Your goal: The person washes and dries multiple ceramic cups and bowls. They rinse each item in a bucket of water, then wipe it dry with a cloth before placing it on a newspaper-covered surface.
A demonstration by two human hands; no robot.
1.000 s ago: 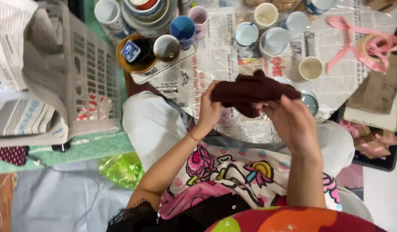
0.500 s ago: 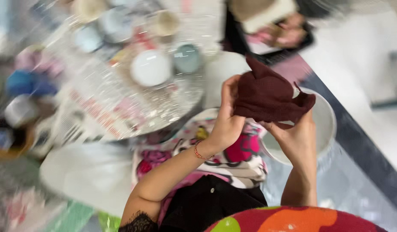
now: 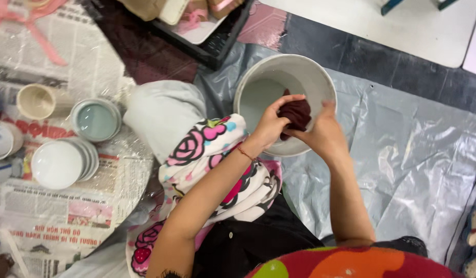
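- The floor is covered with a grey plastic sheet (image 3: 403, 154), crinkled and shiny, spreading over the right half of the view; a strip of dark floor (image 3: 382, 56) shows beyond it, and a pale board (image 3: 372, 20) lies at the top edge.
- To the left, newspaper (image 3: 68, 216) under clear film covers the working area, with a pink ribbon (image 3: 37, 36) lying across its top corner.
- A black tray (image 3: 217, 46) sits at the top, holding pale and pink items too cropped to tell apart.
- The person sits with pale trousers (image 3: 160, 118) and a flowered apron (image 3: 217, 154) over the lap.
- A white bucket (image 3: 320, 82) stands on the plastic sheet just beyond the knees; its inside looks pale, and I cannot tell whether it holds water.
- On the newspaper stand a stack of white plates (image 3: 57, 164), a pale green bowl (image 3: 96, 120) and a cream cup (image 3: 36, 101), all close together.
- The dark red cloth (image 3: 295, 114) is bunched into a wad over the near side of the bucket's mouth.
- The left hand (image 3: 271, 126) is closed on the cloth from the left; the right hand (image 3: 323, 131) is clamped on it from the right and below.
- A second ago the cloth was held stretched out over the newspaper and cups; now the view has turned right and the cloth is balled up above the bucket.
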